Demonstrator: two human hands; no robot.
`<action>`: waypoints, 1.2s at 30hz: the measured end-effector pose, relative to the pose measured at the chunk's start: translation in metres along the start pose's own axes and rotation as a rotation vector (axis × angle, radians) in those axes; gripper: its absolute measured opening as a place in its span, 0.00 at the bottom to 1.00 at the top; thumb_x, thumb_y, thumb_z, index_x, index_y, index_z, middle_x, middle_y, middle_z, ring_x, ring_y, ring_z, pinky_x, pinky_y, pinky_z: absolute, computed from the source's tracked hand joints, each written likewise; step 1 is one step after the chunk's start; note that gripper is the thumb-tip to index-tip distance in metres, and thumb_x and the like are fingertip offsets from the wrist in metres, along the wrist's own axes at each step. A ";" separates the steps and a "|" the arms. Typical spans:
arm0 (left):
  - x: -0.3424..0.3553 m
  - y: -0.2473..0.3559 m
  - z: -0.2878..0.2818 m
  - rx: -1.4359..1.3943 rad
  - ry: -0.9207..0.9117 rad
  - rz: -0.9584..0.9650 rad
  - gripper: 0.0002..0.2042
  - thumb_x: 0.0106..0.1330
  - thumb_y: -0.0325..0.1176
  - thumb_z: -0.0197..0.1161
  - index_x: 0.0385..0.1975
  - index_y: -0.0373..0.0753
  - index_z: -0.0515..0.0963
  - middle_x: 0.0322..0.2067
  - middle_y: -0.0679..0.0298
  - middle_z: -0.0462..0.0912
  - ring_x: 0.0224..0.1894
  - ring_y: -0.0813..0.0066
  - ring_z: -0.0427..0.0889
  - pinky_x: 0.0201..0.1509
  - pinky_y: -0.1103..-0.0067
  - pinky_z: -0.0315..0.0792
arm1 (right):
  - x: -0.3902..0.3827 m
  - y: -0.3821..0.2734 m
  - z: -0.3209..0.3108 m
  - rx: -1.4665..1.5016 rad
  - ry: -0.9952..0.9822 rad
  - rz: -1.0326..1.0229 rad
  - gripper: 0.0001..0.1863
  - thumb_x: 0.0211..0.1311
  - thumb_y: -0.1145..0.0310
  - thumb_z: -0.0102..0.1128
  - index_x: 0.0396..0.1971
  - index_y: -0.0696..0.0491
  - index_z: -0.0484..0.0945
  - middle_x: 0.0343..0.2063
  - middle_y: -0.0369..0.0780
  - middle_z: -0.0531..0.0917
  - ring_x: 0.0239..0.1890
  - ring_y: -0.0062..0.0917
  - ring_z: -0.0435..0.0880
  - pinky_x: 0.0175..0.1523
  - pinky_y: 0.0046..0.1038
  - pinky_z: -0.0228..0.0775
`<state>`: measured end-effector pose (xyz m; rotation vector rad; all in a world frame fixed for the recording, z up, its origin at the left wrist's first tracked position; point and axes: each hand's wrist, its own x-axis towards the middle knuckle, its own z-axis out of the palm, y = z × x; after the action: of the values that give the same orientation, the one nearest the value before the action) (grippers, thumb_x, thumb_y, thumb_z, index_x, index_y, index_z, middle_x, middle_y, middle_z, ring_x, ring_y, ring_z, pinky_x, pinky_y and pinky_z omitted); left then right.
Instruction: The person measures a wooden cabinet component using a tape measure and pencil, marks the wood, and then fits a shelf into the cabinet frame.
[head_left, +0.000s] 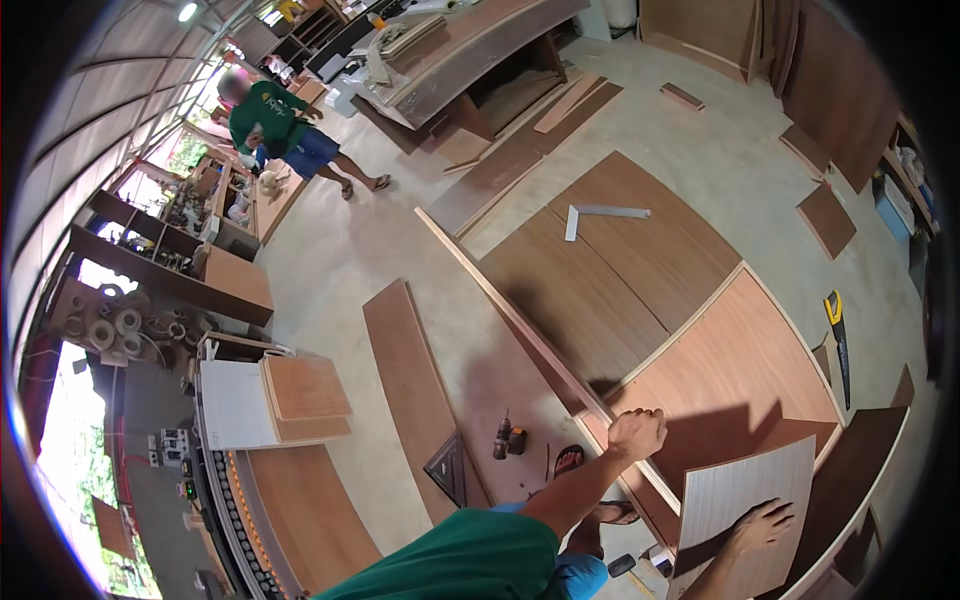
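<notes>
I am pressing my right hand [762,524] flat on the pale rectangular laminate panel [745,510], while my left hand [636,434] is gripping the upright brown plywood board's edge [520,318] leftward.

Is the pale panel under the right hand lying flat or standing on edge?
Tilted, not flat: the pale panel leans on the plywood box's rim, the right hand spread across its face.

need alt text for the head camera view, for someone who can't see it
Seen from above in a woodworking shop, a person's left hand grips the edge of a large wooden frame on the floor, while the right hand lies flat on a pale board. A cordless drill, a metal square and a handsaw lie nearby; another person bends at a bench behind.
</notes>
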<state>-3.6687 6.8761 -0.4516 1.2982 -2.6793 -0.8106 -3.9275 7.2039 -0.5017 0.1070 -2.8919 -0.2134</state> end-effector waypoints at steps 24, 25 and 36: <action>0.006 -0.018 0.017 0.006 -0.021 0.039 0.11 0.68 0.40 0.62 0.39 0.38 0.82 0.30 0.53 0.89 0.34 0.53 0.91 0.38 0.60 0.85 | -0.009 -0.023 -0.021 0.102 0.008 0.004 0.35 0.83 0.40 0.39 0.77 0.47 0.70 0.77 0.48 0.69 0.78 0.44 0.66 0.76 0.53 0.58; 0.009 -0.021 0.016 -0.006 -0.014 0.054 0.12 0.68 0.40 0.62 0.41 0.39 0.82 0.30 0.54 0.89 0.34 0.53 0.91 0.38 0.60 0.85 | -0.007 -0.023 -0.018 0.106 0.012 -0.006 0.35 0.83 0.40 0.39 0.77 0.47 0.70 0.76 0.48 0.69 0.78 0.44 0.66 0.76 0.52 0.58; 0.044 -0.213 -0.102 -1.532 0.183 -0.252 0.20 0.85 0.47 0.51 0.61 0.38 0.77 0.46 0.62 0.86 0.47 0.72 0.87 0.51 0.73 0.82 | -0.015 -0.031 0.003 0.108 0.077 -0.156 0.29 0.85 0.51 0.44 0.73 0.54 0.73 0.71 0.50 0.77 0.73 0.51 0.72 0.71 0.53 0.69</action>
<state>-3.5173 6.6915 -0.4738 1.0335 -0.9958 -1.9515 -3.9123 7.1754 -0.5127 0.3526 -2.8184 -0.0785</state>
